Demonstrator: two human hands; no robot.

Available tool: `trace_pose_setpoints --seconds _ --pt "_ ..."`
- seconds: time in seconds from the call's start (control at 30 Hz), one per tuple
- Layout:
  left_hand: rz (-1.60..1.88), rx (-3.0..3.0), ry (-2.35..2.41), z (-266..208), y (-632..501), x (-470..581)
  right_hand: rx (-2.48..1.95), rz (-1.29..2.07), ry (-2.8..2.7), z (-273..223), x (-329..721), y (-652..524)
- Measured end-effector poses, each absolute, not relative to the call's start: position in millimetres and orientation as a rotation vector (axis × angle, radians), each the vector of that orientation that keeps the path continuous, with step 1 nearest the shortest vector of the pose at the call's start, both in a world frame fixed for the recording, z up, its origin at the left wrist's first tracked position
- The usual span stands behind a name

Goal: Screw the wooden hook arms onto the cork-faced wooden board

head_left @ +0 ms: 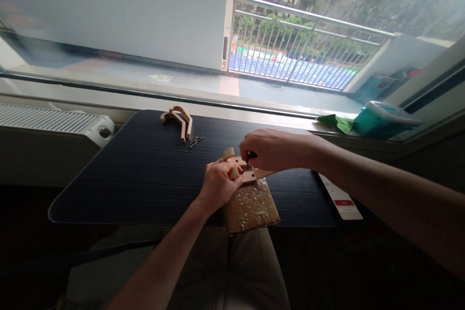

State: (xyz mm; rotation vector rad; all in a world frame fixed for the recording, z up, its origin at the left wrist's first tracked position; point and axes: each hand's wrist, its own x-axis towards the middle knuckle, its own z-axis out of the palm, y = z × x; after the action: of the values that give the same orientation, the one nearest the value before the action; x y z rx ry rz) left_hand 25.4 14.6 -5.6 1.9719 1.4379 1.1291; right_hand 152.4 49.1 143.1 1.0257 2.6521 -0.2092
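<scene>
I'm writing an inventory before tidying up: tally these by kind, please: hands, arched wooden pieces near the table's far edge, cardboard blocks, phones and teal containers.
Hands: 2 (left hand, right hand)
Arched wooden pieces: 2
Cardboard block: 1
Phone: 1
Teal container: 1
Total: 7

Indoor room, exact kind unclear, wide window [203,24], white radiator [54,121] beside dark table [119,179], metal railing [290,48] outside
</scene>
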Motion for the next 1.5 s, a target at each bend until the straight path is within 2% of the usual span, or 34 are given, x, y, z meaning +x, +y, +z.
trace_pose_setpoints --seconds 0.37,0.67,0.9,1.13,1.5 --pt "1.13 1.985 1.447 -4.4 7.8 24.6 1.107 -0.188 2.623 145.2 146.5 40.6" --pt "0.896 2.013 1.612 7.3 8.7 27.8 1.096 -0.147 2.557 150.2 152.8 42.7" --pt "0.944 2.006 1.6 5.8 9.3 29.1 0.96 -0.055 2.558 155.4 149.5 42.5" --pt "0.992 1.996 1.577 2.9 10.2 28.2 1.109 -0.006 2.505 154.0 145.7 40.8" --pt "0.997 1.999 1.572 2.8 10.7 28.9 1.024 0.018 2.52 157.6 138.6 37.0"
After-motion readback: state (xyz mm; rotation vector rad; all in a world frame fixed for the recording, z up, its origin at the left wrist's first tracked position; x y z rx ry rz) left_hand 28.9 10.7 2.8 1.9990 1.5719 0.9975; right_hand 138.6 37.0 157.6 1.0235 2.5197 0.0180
